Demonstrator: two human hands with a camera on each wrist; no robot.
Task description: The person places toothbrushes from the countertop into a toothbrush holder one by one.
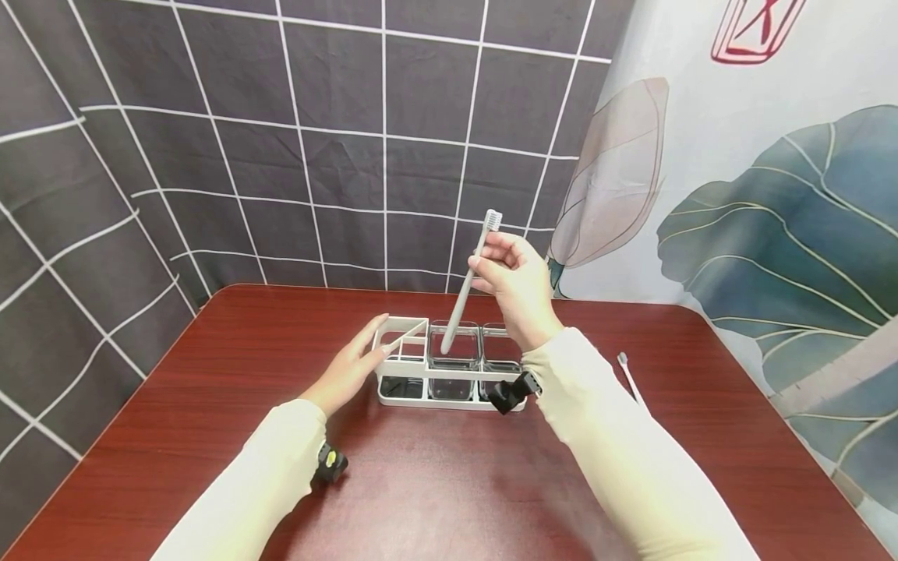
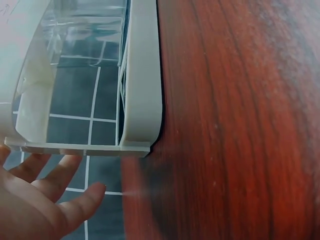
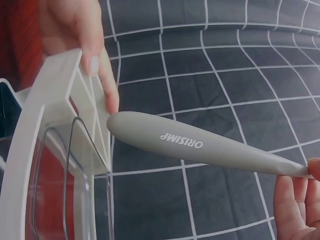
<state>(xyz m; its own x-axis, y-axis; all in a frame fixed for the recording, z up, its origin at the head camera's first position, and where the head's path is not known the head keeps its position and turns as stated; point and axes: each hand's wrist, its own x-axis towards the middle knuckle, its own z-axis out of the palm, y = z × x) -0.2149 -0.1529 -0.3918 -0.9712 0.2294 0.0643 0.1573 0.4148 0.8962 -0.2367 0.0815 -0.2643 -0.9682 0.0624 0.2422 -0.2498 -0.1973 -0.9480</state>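
Observation:
A white rack (image 1: 401, 387) with clear cups (image 1: 454, 343) stands on the red-brown table (image 1: 435, 483). My right hand (image 1: 510, 273) pinches a grey toothbrush (image 1: 466, 288) near its head, bristles up, handle end hanging just above the middle cup. In the right wrist view the grey toothbrush handle (image 3: 200, 145) reads ORISIMP and hovers over the rack's rim (image 3: 35, 130). My left hand (image 1: 354, 362) rests with straight fingers against the rack's left end (image 2: 142, 95); its fingers (image 2: 60, 200) show spread in the left wrist view.
A second thin toothbrush (image 1: 630, 378) lies on the table to the right of my right sleeve. A dark tiled backdrop (image 1: 316, 140) stands behind the table, and a leaf-print curtain (image 1: 772, 195) hangs on the right.

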